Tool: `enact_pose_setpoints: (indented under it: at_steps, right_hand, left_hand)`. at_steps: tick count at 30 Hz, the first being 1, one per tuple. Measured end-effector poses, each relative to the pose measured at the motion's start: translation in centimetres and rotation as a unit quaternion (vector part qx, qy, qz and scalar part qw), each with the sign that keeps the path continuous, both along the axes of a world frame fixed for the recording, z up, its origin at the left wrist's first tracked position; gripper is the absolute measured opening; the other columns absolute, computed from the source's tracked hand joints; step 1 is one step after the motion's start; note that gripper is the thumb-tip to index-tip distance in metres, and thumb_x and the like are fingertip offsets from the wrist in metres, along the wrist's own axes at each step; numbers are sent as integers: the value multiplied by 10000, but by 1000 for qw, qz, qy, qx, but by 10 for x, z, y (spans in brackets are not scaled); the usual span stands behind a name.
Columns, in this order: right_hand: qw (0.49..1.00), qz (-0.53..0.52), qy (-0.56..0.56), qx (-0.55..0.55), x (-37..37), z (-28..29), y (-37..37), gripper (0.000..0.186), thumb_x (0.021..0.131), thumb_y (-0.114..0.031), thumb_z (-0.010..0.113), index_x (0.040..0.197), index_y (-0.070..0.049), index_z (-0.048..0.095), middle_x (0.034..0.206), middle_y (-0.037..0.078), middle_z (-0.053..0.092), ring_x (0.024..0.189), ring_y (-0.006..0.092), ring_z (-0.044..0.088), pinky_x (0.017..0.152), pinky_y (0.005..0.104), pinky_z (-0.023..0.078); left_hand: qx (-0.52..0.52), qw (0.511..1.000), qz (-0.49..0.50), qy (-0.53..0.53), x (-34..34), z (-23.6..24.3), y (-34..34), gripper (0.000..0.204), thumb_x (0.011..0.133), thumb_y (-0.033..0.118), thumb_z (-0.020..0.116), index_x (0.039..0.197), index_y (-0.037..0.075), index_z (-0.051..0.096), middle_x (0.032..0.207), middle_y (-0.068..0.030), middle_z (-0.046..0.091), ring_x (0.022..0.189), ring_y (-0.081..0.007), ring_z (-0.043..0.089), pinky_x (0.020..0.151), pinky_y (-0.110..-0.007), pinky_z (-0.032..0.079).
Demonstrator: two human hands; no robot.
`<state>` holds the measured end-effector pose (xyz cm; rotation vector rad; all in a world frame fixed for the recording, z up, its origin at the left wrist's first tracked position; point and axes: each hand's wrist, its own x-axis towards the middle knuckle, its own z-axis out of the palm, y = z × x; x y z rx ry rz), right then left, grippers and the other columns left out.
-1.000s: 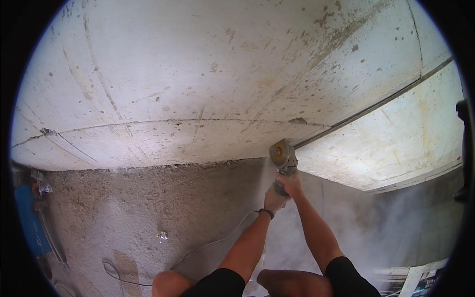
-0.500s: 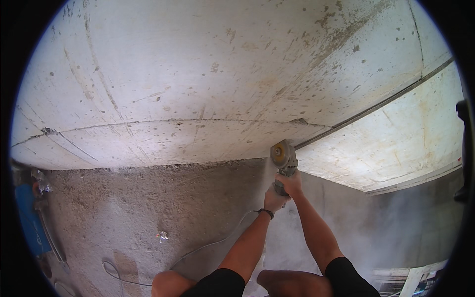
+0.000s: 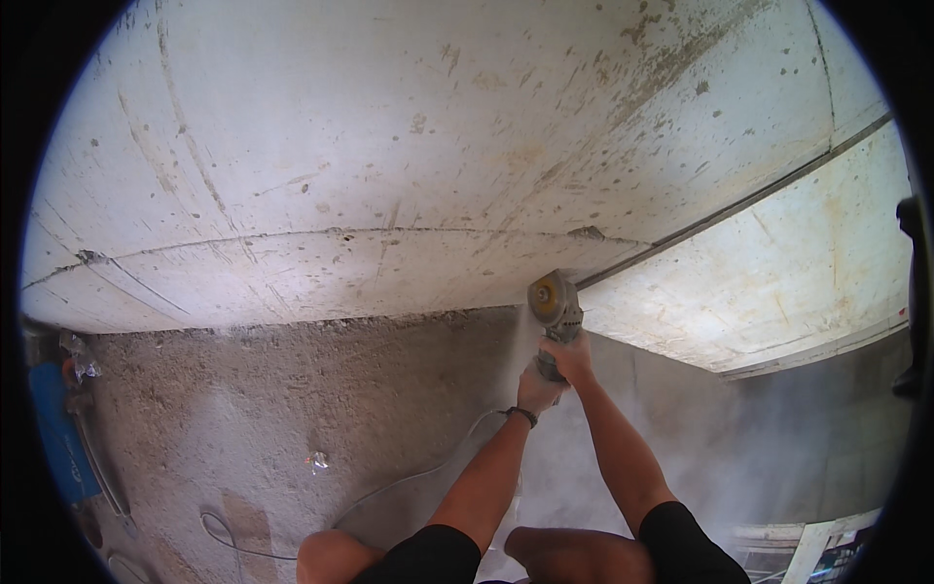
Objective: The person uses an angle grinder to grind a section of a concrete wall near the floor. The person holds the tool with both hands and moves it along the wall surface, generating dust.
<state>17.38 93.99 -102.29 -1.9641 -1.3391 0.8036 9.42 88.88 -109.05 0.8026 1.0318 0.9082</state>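
Student: Where is the grinder point(image 3: 559, 316)?

Instructor: At the near end of the seam point(image 3: 749, 198), its head close beside the wall point(image 3: 389, 146). The disc point(image 3: 542, 298) shows its face; whether its edge touches the wall cannot be told.

Student: And the hands?

Instructor: Both are wrapped around the grinder's body, the right hand point(image 3: 567, 356) nearer the seam, the left hand point(image 3: 538, 389) farther from it. Finger placement on any switch is hidden.

Student: How is this step best done?

Instructor: It appears to be grinding. Good practice would be a firm two-handed grip, light even pressure, and bare fingers well behind the guard. The cord point(image 3: 404, 478), left of and below the seam's near end, is best kept behind the disc. Dust point(image 3: 778, 419) hangs below the seam; a pause seems wise if it hides the cut.

Student: Are there containers?

Instructor: None is certain. The blue object point(image 3: 63, 428), well left of the seam, may be a case or tank; no contents show. A foil scrap point(image 3: 317, 462) lies on the floor point(image 3: 263, 389) left of and below the seam. The white frame point(image 3: 809, 550), below the seam, has small items about it, too small to identify.
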Motion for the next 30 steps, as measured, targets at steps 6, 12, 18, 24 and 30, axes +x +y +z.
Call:
enact_pose_setpoints:
  at_steps: [6,12,18,24,30]
  right_hand:
    - [1000,1,-4,5,3,-6,0,542,659,-213,864,1110,16,669,1011,129,731,917,235,691,831,381,539]
    - [1000,11,22,-10,3,-7,0,485,685,-179,855,1094,9,678,1005,115,732,900,210,684,819,371,539]
    - [1000,1,10,-4,-3,0,-2,464,688,-176,856,1078,8,683,988,107,734,881,199,683,807,363,541]
    - [1000,6,10,-11,-7,1,-2,444,691,-185,857,1051,12,688,976,107,732,879,196,684,807,357,541]
    - [1000,6,9,-5,3,-11,1,442,691,-192,862,1041,17,689,974,105,730,874,183,682,797,352,542]
  left_hand:
    - [-4,1000,3,10,-4,4,-1,581,628,192,885,1124,29,630,1065,-116,737,1009,-243,714,887,-372,546]
    - [-12,1000,-10,10,0,-4,-1,574,653,152,887,1150,32,627,1089,-92,730,1019,-205,704,896,-351,543]
    - [-24,1000,-8,5,-7,10,-2,563,666,127,887,1155,31,627,1089,-75,729,1003,-185,703,883,-338,547]
    - [-20,1000,-6,-7,-4,-3,-3,595,651,190,876,1175,43,633,1087,-105,734,1017,-226,711,894,-361,543]
    - [-24,1000,-9,-10,-7,5,-2,571,650,199,878,1146,37,647,1068,-107,739,1000,-225,715,881,-360,544]
